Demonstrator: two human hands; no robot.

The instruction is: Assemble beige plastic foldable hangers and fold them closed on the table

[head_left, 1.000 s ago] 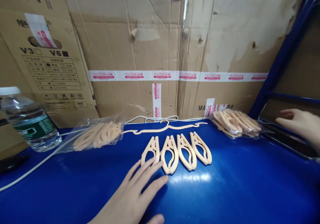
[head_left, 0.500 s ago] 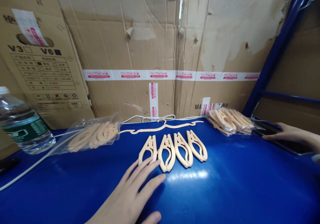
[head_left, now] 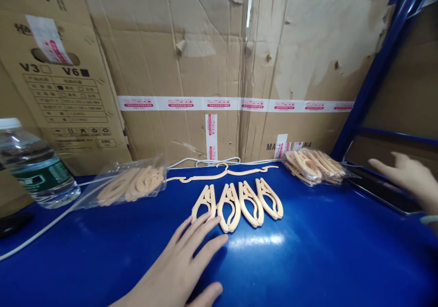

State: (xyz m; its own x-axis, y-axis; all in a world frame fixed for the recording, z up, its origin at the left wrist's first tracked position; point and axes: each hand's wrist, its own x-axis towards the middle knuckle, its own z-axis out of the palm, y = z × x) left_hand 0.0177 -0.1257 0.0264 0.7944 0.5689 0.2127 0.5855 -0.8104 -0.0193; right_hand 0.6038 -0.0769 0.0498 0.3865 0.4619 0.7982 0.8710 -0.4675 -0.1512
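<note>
My left hand (head_left: 183,261) is open, fingers spread, at the near end of the leftmost folded hanger (head_left: 212,195). Its fingertips overlap that hanger; whether they press on it I cannot tell. Several cream folding hangers lie side by side here, among them a rightmost folded hanger (head_left: 278,203). Behind the row an unfolded hanger (head_left: 205,177) rests flat with its hook to the back. At the far right my right hand (head_left: 407,174), slightly blurred, hovers with fingers apart over a flat black device (head_left: 379,190), holding nothing.
Bagged hangers (head_left: 145,184) lie at left, more bagged hangers (head_left: 313,165) at back right. A water bottle (head_left: 37,170) leans at left near a white cable (head_left: 41,231). Cardboard (head_left: 178,70) walls the back of the blue table (head_left: 308,261); a blue post (head_left: 371,70) rises at right.
My right hand has lifted off the black device and its fingers have come up. My left hand stays almost where it was. The view has shifted slightly.
</note>
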